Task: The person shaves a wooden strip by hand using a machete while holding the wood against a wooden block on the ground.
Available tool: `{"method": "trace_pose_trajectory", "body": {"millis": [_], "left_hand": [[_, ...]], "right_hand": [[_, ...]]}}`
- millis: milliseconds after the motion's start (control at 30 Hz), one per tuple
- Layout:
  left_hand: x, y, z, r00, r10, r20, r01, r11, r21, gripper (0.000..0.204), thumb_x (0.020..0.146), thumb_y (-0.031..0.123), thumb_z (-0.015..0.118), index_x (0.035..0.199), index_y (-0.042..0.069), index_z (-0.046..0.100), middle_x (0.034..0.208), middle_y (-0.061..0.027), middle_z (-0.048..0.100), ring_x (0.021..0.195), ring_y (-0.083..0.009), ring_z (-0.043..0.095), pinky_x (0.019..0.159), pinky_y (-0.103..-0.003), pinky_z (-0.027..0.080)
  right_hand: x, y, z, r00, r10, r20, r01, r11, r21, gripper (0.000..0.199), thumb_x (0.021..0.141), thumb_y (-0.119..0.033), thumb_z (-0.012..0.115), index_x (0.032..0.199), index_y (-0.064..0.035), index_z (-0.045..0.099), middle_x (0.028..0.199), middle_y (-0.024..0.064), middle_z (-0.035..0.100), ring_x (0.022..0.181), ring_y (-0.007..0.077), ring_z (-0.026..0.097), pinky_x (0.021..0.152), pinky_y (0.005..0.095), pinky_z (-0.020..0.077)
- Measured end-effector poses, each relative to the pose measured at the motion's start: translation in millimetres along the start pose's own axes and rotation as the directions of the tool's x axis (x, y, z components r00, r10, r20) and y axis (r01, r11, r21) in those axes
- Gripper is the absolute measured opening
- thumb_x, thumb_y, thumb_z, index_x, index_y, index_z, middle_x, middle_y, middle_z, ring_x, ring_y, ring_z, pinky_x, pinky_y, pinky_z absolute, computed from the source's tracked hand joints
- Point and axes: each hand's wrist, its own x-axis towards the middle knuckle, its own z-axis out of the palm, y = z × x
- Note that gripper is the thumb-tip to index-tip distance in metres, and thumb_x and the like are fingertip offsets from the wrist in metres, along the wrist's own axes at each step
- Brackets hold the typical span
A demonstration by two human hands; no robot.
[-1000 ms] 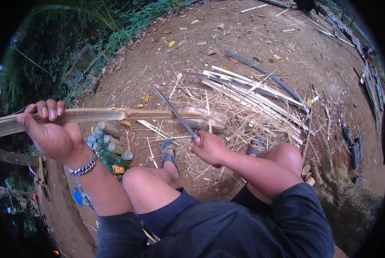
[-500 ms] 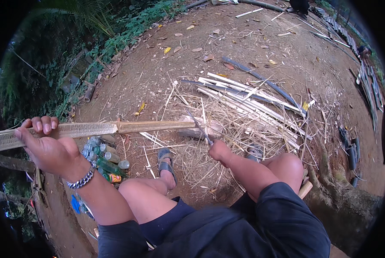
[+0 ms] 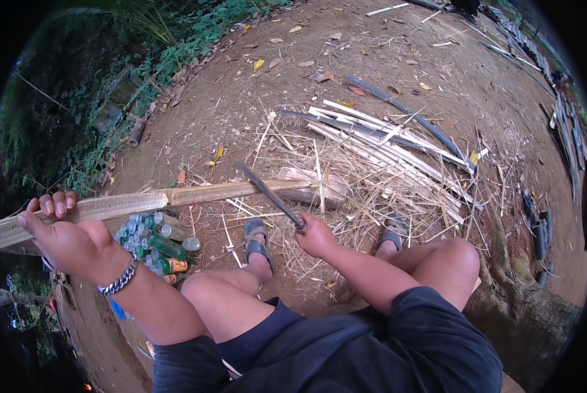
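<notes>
My left hand (image 3: 67, 232) is closed round a long split length of bamboo (image 3: 205, 192), pale on its inner face with a node near the middle. The bamboo slants across in front of me, its far end resting on a short wooden block (image 3: 316, 188) on the ground. My right hand (image 3: 317, 236) grips the handle of a long, narrow-bladed knife (image 3: 267, 192). That blade points up and to the left and crosses over the bamboo between the node and the block. Whether the edge touches the bamboo I cannot tell.
Split bamboo strips (image 3: 398, 160) lie in a pile ahead to the right, among straw-like shavings (image 3: 300, 252). Several glass bottles (image 3: 169, 245) stand beside my left foot. Thick tree roots (image 3: 526, 288) rise at the right. Green plants (image 3: 169, 69) border the dirt on the left.
The knife has moved left along the bamboo, from near its far end toward the node, with my right hand shifting left and lower. My left hand keeps its hold, slightly lower.
</notes>
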Motion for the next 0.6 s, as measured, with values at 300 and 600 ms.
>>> {"method": "trace_pose_trajectory", "body": {"millis": [300,600], "left_hand": [[-15.5,12.8,-16.7,0.999,0.027,-0.032,-0.028,0.999,-0.034,0.029,0.100,0.033,0.046,0.095,0.005,0.048,0.074,-0.0012,0.040,0.065,-0.0107,0.040,0.061,-0.027,0.035],[-22.0,18.5,-0.9,0.998,0.014,-0.059,-0.015,1.000,-0.020,0.029,0.100,0.034,0.048,0.096,0.005,0.048,0.074,-0.0014,0.040,0.065,-0.0105,0.039,0.061,-0.027,0.034]], "right_hand": [[-16.8,-63.7,-27.9,0.991,-0.087,0.103,0.086,0.996,0.009,0.031,0.081,-0.014,0.058,0.107,0.0011,0.055,0.090,0.0237,0.065,0.087,0.0395,0.064,0.080,0.0459,0.0509],[18.1,73.2,-22.9,0.975,0.221,-0.007,-0.219,0.959,-0.183,0.029,0.087,-0.020,0.055,0.107,0.0007,0.057,0.094,0.0239,0.064,0.090,0.0374,0.063,0.081,0.0442,0.0491]]}}
